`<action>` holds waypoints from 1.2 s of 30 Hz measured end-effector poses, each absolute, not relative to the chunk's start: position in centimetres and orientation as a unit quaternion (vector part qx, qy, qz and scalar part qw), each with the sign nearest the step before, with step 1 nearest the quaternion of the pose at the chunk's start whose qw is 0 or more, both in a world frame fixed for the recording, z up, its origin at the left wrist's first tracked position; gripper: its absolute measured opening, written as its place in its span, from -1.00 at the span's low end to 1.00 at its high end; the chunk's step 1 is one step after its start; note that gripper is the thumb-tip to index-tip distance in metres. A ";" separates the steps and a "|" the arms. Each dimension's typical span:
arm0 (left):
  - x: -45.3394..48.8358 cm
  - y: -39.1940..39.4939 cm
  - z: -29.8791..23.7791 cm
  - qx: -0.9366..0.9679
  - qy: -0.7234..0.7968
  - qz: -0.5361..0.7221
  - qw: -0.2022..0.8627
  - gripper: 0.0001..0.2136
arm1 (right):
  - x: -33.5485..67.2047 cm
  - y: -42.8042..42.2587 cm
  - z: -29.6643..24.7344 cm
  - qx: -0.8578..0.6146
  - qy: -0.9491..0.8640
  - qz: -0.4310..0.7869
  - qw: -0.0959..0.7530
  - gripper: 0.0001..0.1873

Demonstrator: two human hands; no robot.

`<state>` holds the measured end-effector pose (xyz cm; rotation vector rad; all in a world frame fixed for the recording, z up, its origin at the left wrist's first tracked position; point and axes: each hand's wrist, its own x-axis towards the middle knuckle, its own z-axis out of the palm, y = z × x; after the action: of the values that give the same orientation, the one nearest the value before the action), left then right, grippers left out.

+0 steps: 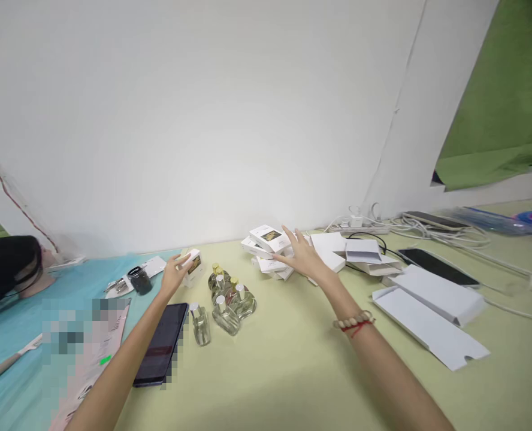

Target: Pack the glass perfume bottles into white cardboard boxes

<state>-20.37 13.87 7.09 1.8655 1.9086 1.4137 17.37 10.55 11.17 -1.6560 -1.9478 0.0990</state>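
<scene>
bottles (226, 318) block the middle, free room to their right.

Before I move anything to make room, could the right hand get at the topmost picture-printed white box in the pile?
Probably yes: the right hand is spread beside the picture-printed white box, which has nothing on top; whether they touch is unclear.

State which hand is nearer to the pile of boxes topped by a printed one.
Right. The right hand is spread at the right side of the pile; the left hand is off to its left, at a single box.
</scene>
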 end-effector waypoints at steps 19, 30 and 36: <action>-3.5 -3.9 8.8 0.779 0.328 0.534 0.008 -0.65 | 15.8 5.4 13.1 -0.505 -0.729 0.004 0.462 -0.83; 1.5 -1.4 2.7 0.735 0.406 0.472 0.269 -0.28 | 19.8 -0.2 9.9 -0.392 -0.785 0.200 0.435 -0.60; 2.6 0.6 2.1 0.711 0.388 0.498 0.311 -0.46 | 27.7 5.0 9.1 -0.581 -0.685 -0.024 0.439 -0.58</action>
<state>2.62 0.58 2.06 1.8767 1.0231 1.3148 27.72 4.95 9.14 -1.4431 -1.7024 -0.0600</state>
